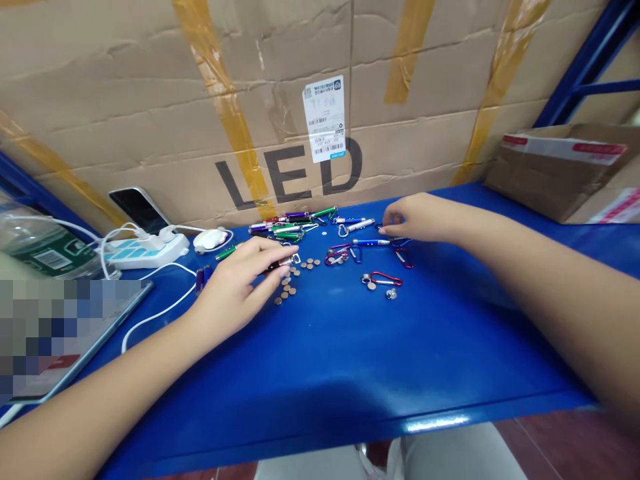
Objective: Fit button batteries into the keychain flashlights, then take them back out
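Small coloured keychain flashlights [295,225] lie in a loose pile on a blue shelf [350,347], with several button cells [293,277] and carabiner clips [385,279] scattered around them. My left hand [243,283] reaches over the cells, fingers closed on a small dark flashlight [279,265] with a silver end. My right hand [417,217] rests further right, its fingertips pinched at a small piece by a blue flashlight [371,242]; what it pinches I cannot make out.
A large cardboard box marked LED [300,100] stands as a wall behind the shelf. At left are a white power strip [145,250] with cables, a phone [139,208], a plastic bottle [40,247] and a tablet edge. A taped carton [560,167] sits at right.
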Demonstrator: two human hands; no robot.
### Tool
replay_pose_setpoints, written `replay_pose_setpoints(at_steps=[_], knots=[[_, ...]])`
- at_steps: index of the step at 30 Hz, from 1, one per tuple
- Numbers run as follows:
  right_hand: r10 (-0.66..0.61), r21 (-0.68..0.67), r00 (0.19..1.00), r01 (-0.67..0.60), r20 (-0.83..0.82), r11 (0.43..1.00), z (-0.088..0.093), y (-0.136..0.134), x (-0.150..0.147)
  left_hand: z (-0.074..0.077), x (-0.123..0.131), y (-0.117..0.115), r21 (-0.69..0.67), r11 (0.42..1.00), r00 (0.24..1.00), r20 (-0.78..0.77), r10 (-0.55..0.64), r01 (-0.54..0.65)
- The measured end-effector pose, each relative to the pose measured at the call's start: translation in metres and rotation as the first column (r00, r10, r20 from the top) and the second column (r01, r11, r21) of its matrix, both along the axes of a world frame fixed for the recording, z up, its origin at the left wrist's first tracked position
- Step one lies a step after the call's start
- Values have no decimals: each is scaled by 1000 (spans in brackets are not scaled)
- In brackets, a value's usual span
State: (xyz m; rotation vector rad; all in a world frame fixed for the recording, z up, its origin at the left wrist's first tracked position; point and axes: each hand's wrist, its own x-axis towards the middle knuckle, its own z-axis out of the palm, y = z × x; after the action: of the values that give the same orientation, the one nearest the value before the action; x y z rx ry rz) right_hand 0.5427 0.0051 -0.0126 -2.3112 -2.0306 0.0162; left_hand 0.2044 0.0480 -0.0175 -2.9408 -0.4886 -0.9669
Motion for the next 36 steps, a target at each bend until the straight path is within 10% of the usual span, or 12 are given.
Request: replay_pose_setpoints(at_steps=[9, 22, 36], knots=[[-7, 57, 999, 5, 33, 998, -9, 11, -15, -2, 0, 0, -50, 998, 999, -32, -43, 42], [573, 229, 710, -528, -408, 818, 3, -31, -113, -10, 5, -2, -95, 995, 999, -6, -37, 36], [440, 177, 662, -426, -607, 887, 4, -35, -121, -6, 3, -5, 95, 984, 981, 106, -163, 154]])
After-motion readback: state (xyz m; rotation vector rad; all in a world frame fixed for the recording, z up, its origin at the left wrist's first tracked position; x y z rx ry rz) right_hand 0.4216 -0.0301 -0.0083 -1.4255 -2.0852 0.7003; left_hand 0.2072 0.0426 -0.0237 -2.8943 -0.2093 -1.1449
